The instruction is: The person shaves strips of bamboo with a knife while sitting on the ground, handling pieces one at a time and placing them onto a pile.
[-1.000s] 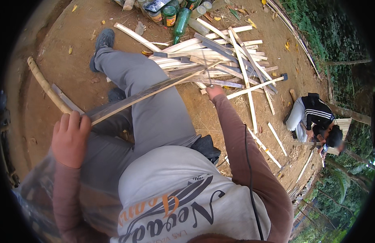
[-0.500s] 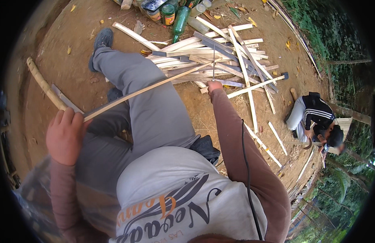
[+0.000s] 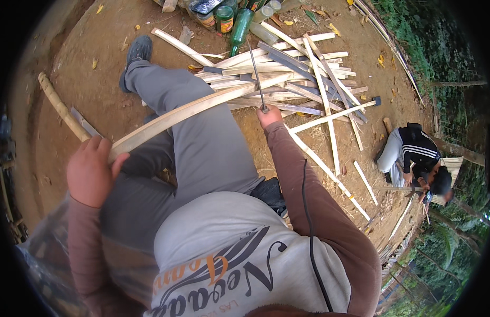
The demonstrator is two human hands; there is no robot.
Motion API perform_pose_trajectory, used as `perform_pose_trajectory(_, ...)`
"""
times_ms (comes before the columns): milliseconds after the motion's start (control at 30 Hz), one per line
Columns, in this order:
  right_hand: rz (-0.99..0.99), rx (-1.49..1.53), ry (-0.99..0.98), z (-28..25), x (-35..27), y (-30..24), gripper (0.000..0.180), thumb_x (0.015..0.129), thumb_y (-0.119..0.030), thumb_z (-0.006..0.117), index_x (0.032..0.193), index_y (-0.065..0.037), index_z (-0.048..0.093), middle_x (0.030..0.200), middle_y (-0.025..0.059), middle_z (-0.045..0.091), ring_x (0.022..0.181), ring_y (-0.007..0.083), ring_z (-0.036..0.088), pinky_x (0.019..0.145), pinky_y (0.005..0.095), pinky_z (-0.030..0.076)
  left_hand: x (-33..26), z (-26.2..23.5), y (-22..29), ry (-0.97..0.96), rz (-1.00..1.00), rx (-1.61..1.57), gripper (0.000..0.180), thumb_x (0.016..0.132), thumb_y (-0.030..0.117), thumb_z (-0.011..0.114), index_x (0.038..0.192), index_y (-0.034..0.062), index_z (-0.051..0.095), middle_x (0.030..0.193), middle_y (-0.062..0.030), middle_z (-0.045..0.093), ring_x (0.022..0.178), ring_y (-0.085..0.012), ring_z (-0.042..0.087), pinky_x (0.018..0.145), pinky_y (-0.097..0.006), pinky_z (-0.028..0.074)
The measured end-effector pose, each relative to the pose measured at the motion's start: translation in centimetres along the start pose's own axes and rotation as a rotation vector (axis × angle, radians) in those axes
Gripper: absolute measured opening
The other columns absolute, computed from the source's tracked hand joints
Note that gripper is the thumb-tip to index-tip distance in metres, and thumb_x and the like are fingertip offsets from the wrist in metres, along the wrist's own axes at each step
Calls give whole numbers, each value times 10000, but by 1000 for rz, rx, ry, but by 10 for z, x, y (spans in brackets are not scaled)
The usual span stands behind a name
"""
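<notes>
My left hand (image 3: 91, 170) grips one end of a long pale bamboo strip (image 3: 171, 117), its broad face turned up. The strip lies across my leg in grey trousers and reaches to the right over the pile. Closed round the handle of a long thin knife (image 3: 257, 74) is my right hand (image 3: 269, 115). The blade shows nearly edge-on, pointing away, and passes close to the strip; whether they touch I cannot tell. Beyond lies a loose pile of split bamboo strips (image 3: 317, 79), some pale, some dark.
Glass jars and a green bottle (image 3: 241, 31) stand behind the pile. A bamboo pole (image 3: 60, 108) and a flat blade-like piece (image 3: 85, 122) lie at the left. A person in a black jacket (image 3: 418, 148) crouches at the right, bent over a strip. Dark cable runs along my right arm.
The bamboo strip has turned, so its wide pale face shows instead of its dark-edged narrow side. My right hand and the knife have shifted left, and the blade leans further left.
</notes>
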State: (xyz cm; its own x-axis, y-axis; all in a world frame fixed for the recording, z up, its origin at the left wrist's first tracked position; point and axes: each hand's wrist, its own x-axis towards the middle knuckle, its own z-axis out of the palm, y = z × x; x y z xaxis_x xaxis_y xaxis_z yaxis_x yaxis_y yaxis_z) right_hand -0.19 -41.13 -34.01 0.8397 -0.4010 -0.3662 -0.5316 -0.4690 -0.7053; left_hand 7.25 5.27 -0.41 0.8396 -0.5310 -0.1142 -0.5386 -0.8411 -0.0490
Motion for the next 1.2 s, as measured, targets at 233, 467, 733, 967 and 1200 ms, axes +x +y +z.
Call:
perform_pose_trajectory(233, 5, -127, -86, -13, -45, -56, 296, 863, -295, 679, 952, -19, 739, 856, 251, 707, 835, 432, 678, 790, 476, 537, -5, 2, 7, 27, -38, 12, 409, 898, 423, 764, 940, 44, 614, 910, -146, 626, 838, -363, 642, 694, -461, 521)
perform_pose_trajectory(467, 57, -173, -29, -12, -4, 17, 291, 863, -288, 674, 901, -4, 721, 825, 247, 690, 802, 402, 674, 774, 475, 519, -6, 10, 0, 22, -53, 107, 466, 890, 517, 746, 955, 72, 627, 797, -111, 628, 737, -327, 658, 658, -443, 544)
perform_pose_trajectory(733, -19, -195, -129, -25, -7, -17, 311, 869, -289, 675, 927, 13, 719, 851, 261, 709, 828, 439, 679, 791, 495, 529, -4, 13, 5, 0, -21, 104, 490, 899, 552, 734, 974, 92, 587, 781, -115, 644, 709, -331, 665, 623, -448, 543)
perform_pose_trajectory(967, -32, -284, -133, -15, -37, -55, 311, 881, -302, 668, 910, 3, 716, 918, 267, 717, 927, 442, 697, 843, 500, 541, -6, 11, 5, -15, -62, 141, 464, 889, 534, 745, 1000, 101, 621, 803, -111, 658, 712, -326, 674, 617, -450, 543)
perform_pose_trajectory(1200, -16, -318, -252, -25, -38, -70, 375, 867, -306, 654, 1074, -10, 757, 1021, 268, 740, 1001, 450, 696, 900, 488, 548, -7, 5, 7, -33, -78, 158, 454, 892, 532, 742, 960, 102, 615, 807, -106, 655, 713, -328, 667, 619, -438, 542)
